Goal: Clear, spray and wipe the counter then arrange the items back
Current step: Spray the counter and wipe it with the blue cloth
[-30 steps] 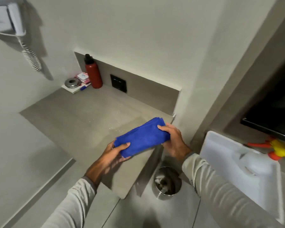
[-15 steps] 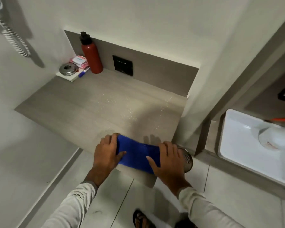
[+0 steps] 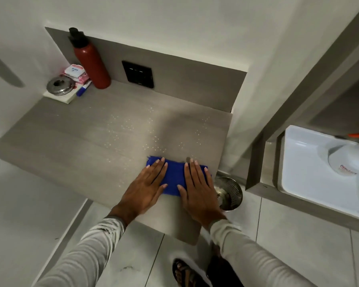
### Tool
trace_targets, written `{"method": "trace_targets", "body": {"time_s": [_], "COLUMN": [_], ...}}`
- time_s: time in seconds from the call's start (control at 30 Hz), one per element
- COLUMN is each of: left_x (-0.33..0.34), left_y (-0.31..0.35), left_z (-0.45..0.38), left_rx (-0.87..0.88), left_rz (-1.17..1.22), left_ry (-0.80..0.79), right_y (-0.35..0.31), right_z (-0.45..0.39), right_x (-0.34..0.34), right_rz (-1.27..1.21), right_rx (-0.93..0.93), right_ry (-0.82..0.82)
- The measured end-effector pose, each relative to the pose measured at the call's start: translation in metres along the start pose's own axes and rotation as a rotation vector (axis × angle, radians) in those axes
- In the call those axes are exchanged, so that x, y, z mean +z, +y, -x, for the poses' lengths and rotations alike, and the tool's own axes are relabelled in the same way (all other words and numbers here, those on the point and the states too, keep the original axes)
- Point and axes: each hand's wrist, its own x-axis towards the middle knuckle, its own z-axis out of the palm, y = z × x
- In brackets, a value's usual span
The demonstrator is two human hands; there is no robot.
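Note:
A folded blue cloth [image 3: 175, 175] lies flat on the grey counter [image 3: 75, 146] near its front right corner. My left hand [image 3: 146, 188] presses on the cloth's left end with straight fingers. My right hand [image 3: 197, 188] presses flat on its right end. Spray droplets [image 3: 131, 127] speckle the counter beyond the cloth. At the back left corner stand a red bottle [image 3: 91, 63], a round metal lid [image 3: 60, 85] on a white pad, small pink and white packets [image 3: 76, 72] and a blue marker [image 3: 83, 91].
A black switch plate [image 3: 137, 77] sits in the backsplash. A steel bin [image 3: 229, 192] stands on the floor right of the counter. A white sink [image 3: 311, 162] with an upturned white container [image 3: 348, 160] is at the right. My sandalled foot [image 3: 184, 273] is below.
The cloth came down from the air onto the counter. Both hands went from gripping it to lying flat on top, and they have pushed it a little farther from the front edge.

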Motion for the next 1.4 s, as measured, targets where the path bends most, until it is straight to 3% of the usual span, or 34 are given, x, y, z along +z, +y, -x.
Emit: {"method": "trace_targets", "body": {"time_s": [0.43, 0.77, 0.93, 1.07, 1.27, 1.4], "left_x": [-0.012, -0.014, -0.021, -0.024, -0.046, -0.051], "left_y": [-0.03, -0.049, -0.055, -0.073, -0.148, -0.165], "left_z": [-0.168, -0.252, -0.251, -0.251, -0.245, -0.231], "left_rx": [-0.063, -0.048, -0.002, 0.052, 0.122, 0.161], "left_rz": [-0.015, -0.023, -0.054, -0.074, -0.067, -0.056], "left_ry": [0.033, 0.039, 0.005, -0.021, -0.05, -0.071], "right_y": [0.078, 0.112, 0.091, 0.063, 0.005, -0.023], "right_z": [-0.159, -0.224, -0.213, -0.214, -0.245, -0.235], "right_x": [-0.034, -0.046, -0.051, -0.041, -0.03, -0.015], "right_rz": [0.067, 0.086, 0.106, -0.03, 0.019, 0.036], "right_rx": [0.083, 0.203, 0.352, 0.428, 0.407, 0.447], "right_ry": [0.049, 0.112, 0.143, 0.034, -0.01, 0.022]}}
